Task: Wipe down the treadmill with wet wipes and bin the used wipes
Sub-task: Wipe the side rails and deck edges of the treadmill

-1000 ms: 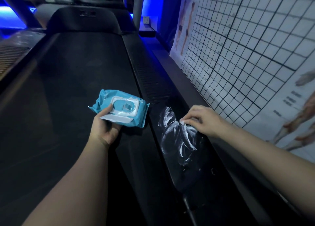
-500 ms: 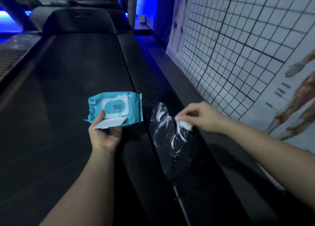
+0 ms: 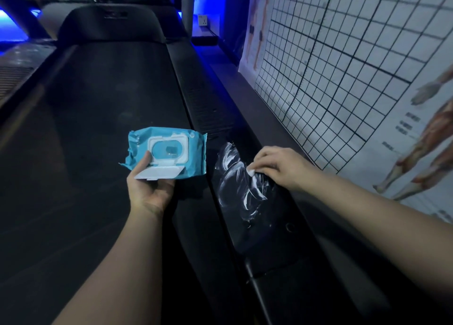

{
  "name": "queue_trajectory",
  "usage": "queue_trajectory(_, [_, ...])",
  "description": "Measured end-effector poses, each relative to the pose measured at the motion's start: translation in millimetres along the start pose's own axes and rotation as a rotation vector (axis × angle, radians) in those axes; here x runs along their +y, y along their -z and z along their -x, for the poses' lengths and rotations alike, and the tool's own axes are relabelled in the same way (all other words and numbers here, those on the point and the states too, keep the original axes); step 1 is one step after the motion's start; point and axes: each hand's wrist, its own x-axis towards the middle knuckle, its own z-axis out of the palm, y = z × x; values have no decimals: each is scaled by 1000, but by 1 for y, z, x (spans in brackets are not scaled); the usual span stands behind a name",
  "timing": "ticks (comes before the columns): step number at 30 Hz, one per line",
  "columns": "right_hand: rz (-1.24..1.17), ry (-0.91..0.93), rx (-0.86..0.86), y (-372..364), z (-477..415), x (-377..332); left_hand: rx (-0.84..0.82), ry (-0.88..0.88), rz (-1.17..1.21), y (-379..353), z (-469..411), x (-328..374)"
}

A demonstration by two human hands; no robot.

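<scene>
Treadmill [image 3: 110, 128]: the dark belt stretches away beyond the left hand.
Side rail [image 3: 247, 229]: the treadmill's right edge, lying directly under the right hand.
Wet wipe [image 3: 251, 172]: a small white wad, only a corner peeking out at the right hand's fingertips, touching the rail.
Right hand [image 3: 282, 166]: fingers curled down over the wipe, pinching it against the rail.
Streaks [image 3: 232, 167]: white wet smears on the rail, just left of and below that hand.
Left hand [image 3: 150, 189]: palm up over the belt, thumb and fingers gripping the wipes pack.
Wipes pack [image 3: 169, 150]: blue, resting in the left hand; its white lid flap [image 3: 159, 173] hangs open toward the palm.
Wall chart [image 3: 343, 67]: gridded, with body figures, beyond the right hand.
</scene>
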Motion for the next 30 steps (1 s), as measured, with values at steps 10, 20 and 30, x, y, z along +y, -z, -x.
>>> queue_trajectory(10, [-68, -12, -227, 13, 22, -31, 22, -6, -9, -4, 7, -3])
queue_trajectory(20, [-308, -229, 129, 22, -5, -23, 5, 24, -95, 2, -5, -4])
queue_trajectory(30, [7, 55, 33, -1, 6, -5, 19, 48, -141, -1, -7, -4])
